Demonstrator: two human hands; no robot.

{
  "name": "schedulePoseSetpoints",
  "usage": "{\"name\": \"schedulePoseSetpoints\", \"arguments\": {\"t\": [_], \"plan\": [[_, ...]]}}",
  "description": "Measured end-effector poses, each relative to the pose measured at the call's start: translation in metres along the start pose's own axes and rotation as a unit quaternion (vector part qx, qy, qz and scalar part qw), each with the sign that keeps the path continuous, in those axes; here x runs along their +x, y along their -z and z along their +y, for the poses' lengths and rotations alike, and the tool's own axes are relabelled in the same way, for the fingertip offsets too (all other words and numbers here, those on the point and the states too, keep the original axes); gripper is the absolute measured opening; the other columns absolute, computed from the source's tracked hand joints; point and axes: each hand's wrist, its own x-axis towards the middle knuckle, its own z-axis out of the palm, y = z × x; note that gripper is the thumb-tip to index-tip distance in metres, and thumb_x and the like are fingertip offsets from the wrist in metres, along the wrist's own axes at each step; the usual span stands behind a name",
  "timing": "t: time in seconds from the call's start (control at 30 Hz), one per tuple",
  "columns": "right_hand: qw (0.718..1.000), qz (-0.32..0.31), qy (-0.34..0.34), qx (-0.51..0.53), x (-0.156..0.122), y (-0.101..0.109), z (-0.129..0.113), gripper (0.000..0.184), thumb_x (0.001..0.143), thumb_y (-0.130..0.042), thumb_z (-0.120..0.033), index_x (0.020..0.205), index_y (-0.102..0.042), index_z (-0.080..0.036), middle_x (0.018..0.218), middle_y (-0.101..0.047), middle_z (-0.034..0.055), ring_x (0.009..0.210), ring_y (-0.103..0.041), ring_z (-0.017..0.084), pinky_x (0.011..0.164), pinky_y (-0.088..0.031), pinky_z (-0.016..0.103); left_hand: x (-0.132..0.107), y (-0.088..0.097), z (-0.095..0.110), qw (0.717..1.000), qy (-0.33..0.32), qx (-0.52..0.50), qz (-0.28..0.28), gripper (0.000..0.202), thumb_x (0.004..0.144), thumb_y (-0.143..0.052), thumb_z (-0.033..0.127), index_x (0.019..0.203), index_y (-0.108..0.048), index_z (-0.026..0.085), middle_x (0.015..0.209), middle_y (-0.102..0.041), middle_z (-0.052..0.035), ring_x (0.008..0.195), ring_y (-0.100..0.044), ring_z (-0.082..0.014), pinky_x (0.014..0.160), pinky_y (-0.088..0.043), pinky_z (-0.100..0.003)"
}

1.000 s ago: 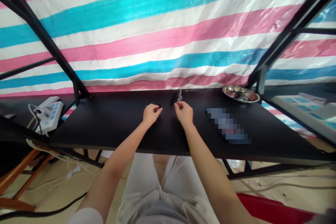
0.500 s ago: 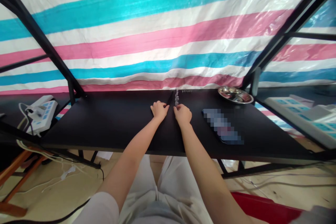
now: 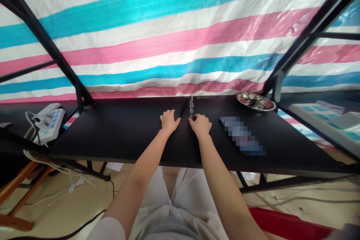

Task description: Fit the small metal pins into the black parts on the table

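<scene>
The string of clear beads [image 3: 191, 103] lies toward the far edge of the black tabletop [image 3: 118, 131], running away from us in a short line, with a thin dark strip [image 3: 184, 107] just to its left. We rest our left hand [image 3: 169, 120] palm down on the tabletop with the fingers spread, holding nothing, its fingertips just beside the dark strip. Our right hand [image 3: 200, 125] sits on the other side, fingers loosely curled, the tips near the near end of the beads; we cannot tell whether it pinches anything. The beads lie between the two hands and slightly beyond them. A few tiny dark pieces [image 3: 202, 98] lie in a row just right of the far end of the beads. Farther right lies a flat blurred object [image 3: 242, 140], and beyond it a shallow metal dish [image 3: 255, 101] sits near the corner. Off to the left, on a lower surface, lies a white power strip [image 3: 50, 117] with cables. A pink, blue and white striped tarp [image 3: 168, 37] hangs behind.
</scene>
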Motion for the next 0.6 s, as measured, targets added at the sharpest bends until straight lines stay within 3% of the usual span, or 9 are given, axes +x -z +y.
{"name": "schedulePoseSetpoints", "arguments": {"t": [0.13,0.27,0.43,0.6], "plan": [[1.0,-0.008,0.005,-0.004,-0.0015,0.0011,-0.0019,0.037,0.081,-0.049,-0.035,0.111,-0.06,-0.016,0.112,-0.057,0.0134,0.105,-0.05,0.029,0.083,-0.037,0.041,-0.0057,0.0056,0.005,0.999,-0.038,0.029,0.009,0.051,0.086,-0.043,0.032,0.135,-0.034,0.022,0.124,-0.047,-0.0103,0.108,-0.043,-0.0246,0.087,-0.035,-0.04],[1.0,-0.005,0.008,-0.003,-0.0026,0.0011,-0.0023,0.037,0.081,-0.049,-0.033,0.111,-0.06,-0.015,0.112,-0.056,0.0143,0.106,-0.049,0.029,0.083,-0.037,0.042,-0.0081,0.0058,0.0097,0.993,-0.102,0.062,0.017,0.049,0.088,-0.038,0.028,0.137,-0.031,0.029,0.133,-0.041,-0.0091,0.111,-0.041,-0.026,0.088,-0.034,-0.044],[1.0,0.006,0.014,0.007,-0.0042,0.0008,-0.0033,0.034,0.081,-0.047,-0.031,0.108,-0.061,-0.015,0.109,-0.057,0.0149,0.103,-0.05,0.029,0.081,-0.037,0.042,-0.006,0.0032,0.0097,0.988,-0.133,0.074,0.031,0.042,0.088,-0.038,0.019,0.128,-0.045,0.028,0.133,-0.041,-0.0094,0.11,-0.043,-0.0273,0.089,-0.033,-0.048],[0.999,0.023,0.02,0.016,-0.0044,-0.0019,-0.0036,0.032,0.079,-0.049,-0.03,0.105,-0.061,-0.015,0.107,-0.058,0.0151,0.101,-0.05,0.029,0.08,-0.036,0.041,-0.002,0.0042,0.006,0.988,-0.12,0.052,0.082,0.025,0.085,-0.044,0.016,0.105,-0.06,0.021,0.119,-0.051,-0.0104,0.101,-0.047,-0.0248,0.085,-0.034,-0.043]]}}
